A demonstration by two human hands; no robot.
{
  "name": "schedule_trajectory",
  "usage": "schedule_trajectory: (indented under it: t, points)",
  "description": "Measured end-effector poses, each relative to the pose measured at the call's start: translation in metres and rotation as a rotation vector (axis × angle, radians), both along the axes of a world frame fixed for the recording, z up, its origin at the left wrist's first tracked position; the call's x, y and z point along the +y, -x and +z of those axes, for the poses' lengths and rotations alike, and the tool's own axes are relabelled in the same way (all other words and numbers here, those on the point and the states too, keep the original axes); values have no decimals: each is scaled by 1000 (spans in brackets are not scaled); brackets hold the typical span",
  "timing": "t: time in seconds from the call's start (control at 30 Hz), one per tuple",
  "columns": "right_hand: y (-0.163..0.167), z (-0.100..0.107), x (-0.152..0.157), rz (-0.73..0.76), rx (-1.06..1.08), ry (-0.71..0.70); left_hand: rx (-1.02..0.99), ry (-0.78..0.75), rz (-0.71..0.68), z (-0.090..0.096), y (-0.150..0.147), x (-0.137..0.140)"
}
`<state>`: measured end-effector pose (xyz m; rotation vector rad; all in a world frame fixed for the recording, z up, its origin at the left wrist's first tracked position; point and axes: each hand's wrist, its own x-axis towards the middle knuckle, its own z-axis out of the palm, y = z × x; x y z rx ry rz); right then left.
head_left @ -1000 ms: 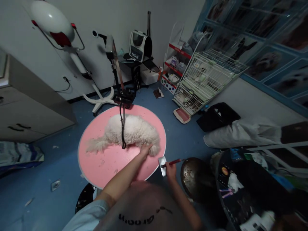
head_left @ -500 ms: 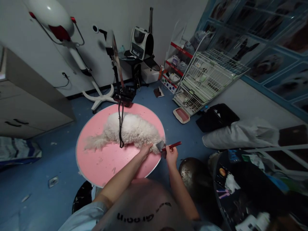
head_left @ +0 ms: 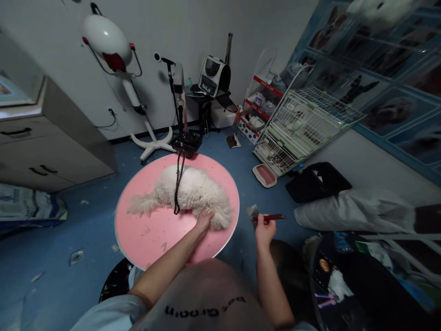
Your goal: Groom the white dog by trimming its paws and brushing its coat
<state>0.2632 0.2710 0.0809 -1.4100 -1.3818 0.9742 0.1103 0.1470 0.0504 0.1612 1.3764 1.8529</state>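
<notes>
A fluffy white dog (head_left: 193,186) lies stretched across the round pink grooming table (head_left: 138,234), its head not clearly distinguishable. My left hand (head_left: 204,220) is closed on the curly fur at the dog's right-hand end, low on the near side. Off the table's right edge, my right hand (head_left: 265,231) grips a slicker brush (head_left: 275,217) by its dark red handle. The brush's flat grey head points left and is apart from the fur. A black grooming loop (head_left: 178,188) hangs down across the dog's body.
A post with a black base (head_left: 188,141) stands behind the table, near a white stand dryer (head_left: 113,41). Wire cages (head_left: 299,124) and a litter tray (head_left: 264,176) are to the right. A dark round tray (head_left: 361,276) holding tools sits at lower right. Loose fur tufts dot the tabletop.
My right hand has drawn the slicker brush away from the dog to the right, past the table edge. My left hand stays on the fur. The view has shifted slightly.
</notes>
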Motion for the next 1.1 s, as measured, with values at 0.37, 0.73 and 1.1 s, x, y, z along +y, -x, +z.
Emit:
schedule_trajectory:
  t: [0.37, 0.73, 1.1]
  points:
    - [29, 1, 3, 169, 26, 5, 33, 64, 40, -10, 6, -11]
    - [35, -8, -6, 336, 68, 137, 142, 151, 76, -19, 3, -14]
    - [43, 4, -17, 439, 118, 221, 68, 97, -27, -4, 3, -13]
